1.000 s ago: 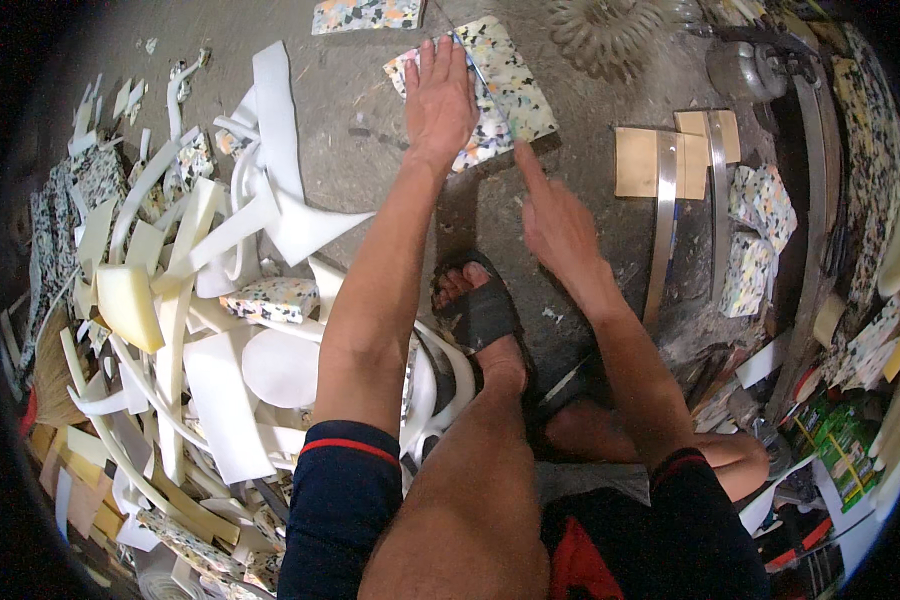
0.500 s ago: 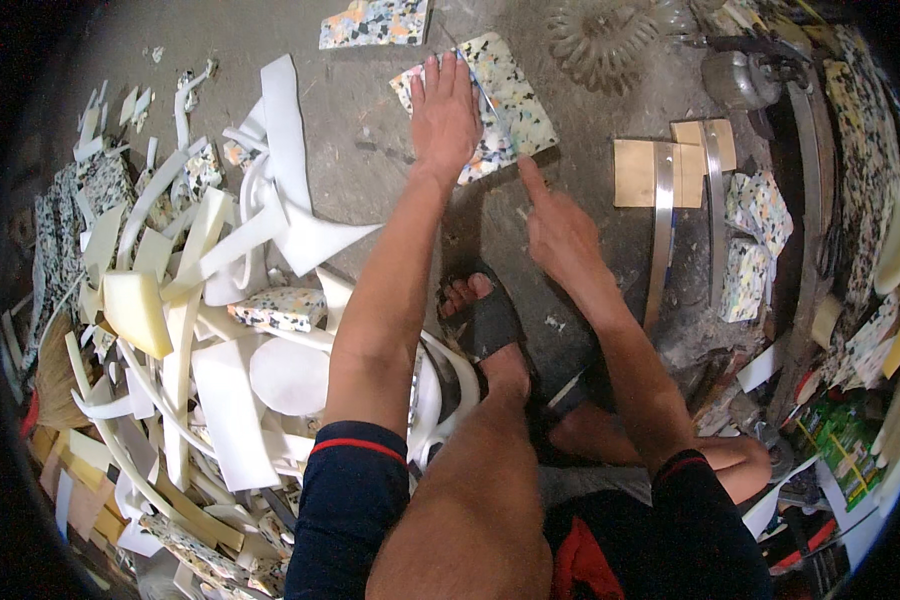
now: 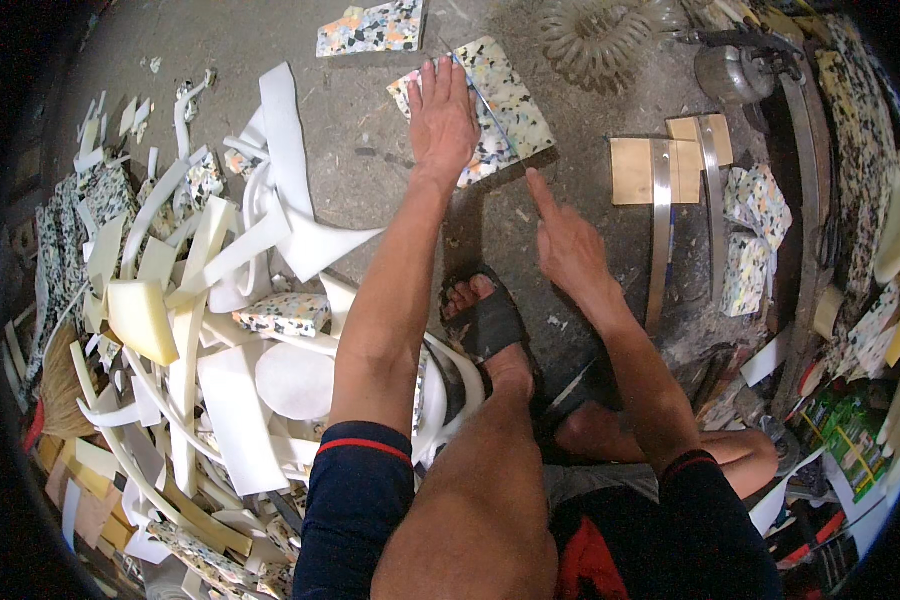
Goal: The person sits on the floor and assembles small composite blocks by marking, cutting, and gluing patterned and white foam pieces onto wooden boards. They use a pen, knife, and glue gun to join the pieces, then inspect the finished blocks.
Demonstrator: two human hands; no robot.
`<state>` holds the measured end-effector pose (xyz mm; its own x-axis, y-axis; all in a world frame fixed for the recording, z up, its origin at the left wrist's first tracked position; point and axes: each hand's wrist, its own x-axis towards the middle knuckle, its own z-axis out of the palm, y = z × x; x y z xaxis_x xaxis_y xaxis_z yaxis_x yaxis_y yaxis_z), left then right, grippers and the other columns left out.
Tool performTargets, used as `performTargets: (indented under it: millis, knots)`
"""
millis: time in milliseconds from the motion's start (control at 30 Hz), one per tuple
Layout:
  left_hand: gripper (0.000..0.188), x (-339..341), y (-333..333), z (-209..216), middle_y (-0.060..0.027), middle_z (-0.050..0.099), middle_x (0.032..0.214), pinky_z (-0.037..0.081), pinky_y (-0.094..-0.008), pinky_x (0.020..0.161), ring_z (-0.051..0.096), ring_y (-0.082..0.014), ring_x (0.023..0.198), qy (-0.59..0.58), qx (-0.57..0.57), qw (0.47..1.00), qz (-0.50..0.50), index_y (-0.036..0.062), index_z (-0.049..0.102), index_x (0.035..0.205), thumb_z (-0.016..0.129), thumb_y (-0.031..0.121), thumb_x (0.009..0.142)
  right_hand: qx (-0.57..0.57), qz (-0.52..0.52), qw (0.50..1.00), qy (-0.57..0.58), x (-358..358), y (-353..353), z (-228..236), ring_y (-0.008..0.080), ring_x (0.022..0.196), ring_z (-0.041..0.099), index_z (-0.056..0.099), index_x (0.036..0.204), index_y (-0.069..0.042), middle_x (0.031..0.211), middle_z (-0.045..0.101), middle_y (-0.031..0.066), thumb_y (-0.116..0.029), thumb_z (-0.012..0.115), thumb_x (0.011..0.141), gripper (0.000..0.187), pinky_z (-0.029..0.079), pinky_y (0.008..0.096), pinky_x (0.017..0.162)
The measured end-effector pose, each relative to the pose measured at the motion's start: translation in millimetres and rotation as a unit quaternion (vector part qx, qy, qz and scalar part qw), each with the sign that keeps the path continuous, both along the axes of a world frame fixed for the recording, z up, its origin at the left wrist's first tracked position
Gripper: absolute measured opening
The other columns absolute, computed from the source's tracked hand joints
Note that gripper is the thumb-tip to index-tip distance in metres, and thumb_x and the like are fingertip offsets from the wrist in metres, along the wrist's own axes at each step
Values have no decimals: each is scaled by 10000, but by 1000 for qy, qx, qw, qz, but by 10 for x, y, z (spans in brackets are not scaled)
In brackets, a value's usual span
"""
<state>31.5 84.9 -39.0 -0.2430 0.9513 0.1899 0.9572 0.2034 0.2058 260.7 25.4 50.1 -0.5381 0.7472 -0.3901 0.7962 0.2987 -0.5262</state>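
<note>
A multicoloured speckled foam slab [image 3: 507, 95] lies on the floor in front of me. My left hand [image 3: 444, 125] is laid flat on its left part, fingers stretched and pointing away from me. A thin straight bluish line slants across the slab just right of that hand; whether it is a blade, a cut or an edge, I cannot make out. Close to the slab's near corner is my right hand [image 3: 570, 240], index finger extended toward that corner and apart from the foam. Its other fingers are curled, and what they hold, if anything, is hidden.
Another speckled foam piece [image 3: 370, 27] lies beyond the slab. White foam offcuts [image 3: 235, 415] are heaped at left beside a straw broom [image 3: 65, 390]. To the right are curved metal strips [image 3: 660, 230] over tan pieces [image 3: 630, 170], foam scraps [image 3: 755, 205] and a coiled clear hose [image 3: 595, 40].
My right hand has drawn slightly back toward me and right, its fingertip leaving the slab's near edge. The left hand stays pressed on the foam.
</note>
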Motion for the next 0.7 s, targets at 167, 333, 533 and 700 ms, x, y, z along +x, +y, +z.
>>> performTargets:
  millis: [167,333,533,700]
  knots:
    - [500,2,-6,11,-169,401,1565,168,-505,1234,303,-372,1480,5,4,1000,-5,3,449,1461,467,260,1033,37,-5,999,18,-272,194,-216,469,802,657,243,1587,-233,913,620,273,-84,555,935,738,526,574,693]
    - [501,-2,-14,1,-172,403,1563,171,-507,1233,298,-366,1484,-8,12,1000,-4,2,445,1464,466,264,1038,46,5,999,2,-179,124,-249,461,789,655,235,1591,-252,910,618,262,-106,559,946,737,529,565,685]
    - [498,3,11,-36,-175,408,1559,181,-515,1225,308,-367,1479,13,17,1000,0,2,446,1463,472,261,1039,18,4,1000,-7,173,-171,-88,458,769,651,208,1603,-252,933,613,269,-92,550,954,751,529,558,675]
    - [498,3,1,-29,-175,418,1551,194,-524,1217,319,-377,1470,29,6,1000,-8,1,450,1461,476,258,1035,-3,-6,1000,-8,-49,7,-175,469,789,652,199,1603,-238,954,615,271,-80,565,944,770,530,562,694]
